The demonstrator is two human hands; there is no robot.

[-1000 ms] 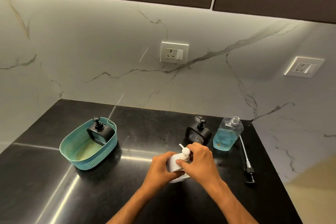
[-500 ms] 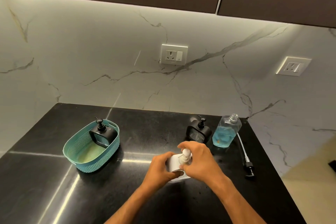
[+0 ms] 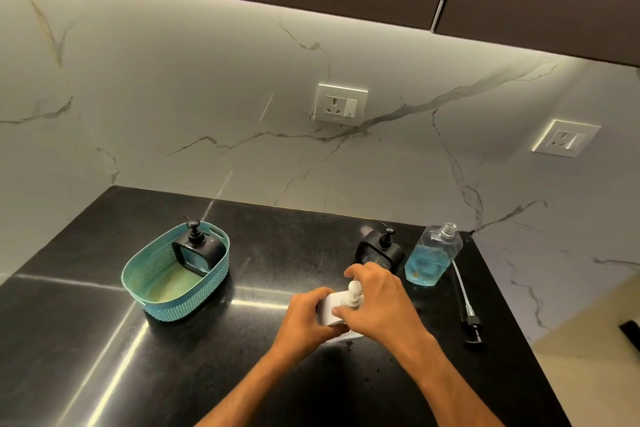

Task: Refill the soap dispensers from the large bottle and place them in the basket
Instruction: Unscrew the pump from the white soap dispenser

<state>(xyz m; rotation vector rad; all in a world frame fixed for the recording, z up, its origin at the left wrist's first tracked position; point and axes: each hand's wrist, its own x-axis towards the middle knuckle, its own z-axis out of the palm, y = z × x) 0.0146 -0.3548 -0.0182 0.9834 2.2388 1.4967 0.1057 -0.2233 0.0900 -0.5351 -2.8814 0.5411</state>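
A white soap dispenser [image 3: 331,309] stands on the black counter near its front middle. My left hand [image 3: 304,319] grips its body from the left. My right hand [image 3: 377,302] curls round its white pump head [image 3: 354,288] from the right. A black dispenser [image 3: 381,250] stands behind my right hand. The large clear bottle [image 3: 433,258], part full of blue soap, stands uncapped to its right. A teal basket [image 3: 180,282] at the left holds another black dispenser [image 3: 199,251].
The large bottle's black pump with its long tube [image 3: 465,302] lies on the counter [image 3: 104,340] at the right, near the edge. Marble wall with two sockets [image 3: 341,104] rises behind. Dark cabinets hang overhead.
My right hand has shifted round the white pump head, its fingers now spread further over the top. The camera has tilted slightly; the other objects stay put.
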